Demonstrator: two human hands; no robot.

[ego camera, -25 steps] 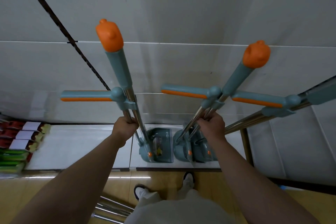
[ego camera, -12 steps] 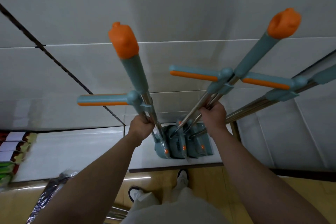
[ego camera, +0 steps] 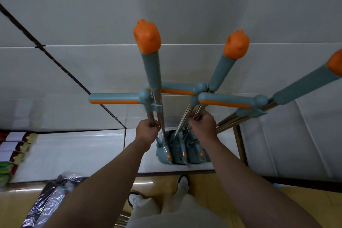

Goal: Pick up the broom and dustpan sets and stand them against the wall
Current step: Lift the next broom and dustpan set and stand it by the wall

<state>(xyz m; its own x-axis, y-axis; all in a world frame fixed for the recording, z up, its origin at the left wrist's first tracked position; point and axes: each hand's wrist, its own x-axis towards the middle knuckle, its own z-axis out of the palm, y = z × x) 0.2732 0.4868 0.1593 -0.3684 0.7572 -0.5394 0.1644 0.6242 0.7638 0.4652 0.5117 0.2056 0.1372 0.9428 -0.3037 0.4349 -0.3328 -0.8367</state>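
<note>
Three teal broom and dustpan sets with orange caps stand on a white tiled ledge [ego camera: 77, 152] at the wall. My left hand [ego camera: 147, 131] grips the steel poles of the left set [ego camera: 150, 72]. My right hand [ego camera: 202, 126] grips the poles of the middle set [ego camera: 222, 74]. A third set [ego camera: 303, 87] leans away to the right, touched by neither hand. Their teal dustpan bases [ego camera: 182, 152] sit packed side by side on the ledge, below my hands.
Boxed goods [ego camera: 13, 146] lie stacked at the ledge's left end. A plastic-wrapped bundle [ego camera: 50, 198] lies on the yellow floor at lower left. A black cord [ego camera: 55, 61] runs diagonally down the white wall. My shoes [ego camera: 182, 184] stand just before the ledge.
The left set has moved right, close against the other two, and the bases have bunched together. The middle set's pole has swung more upright. The camera has turned left.
</note>
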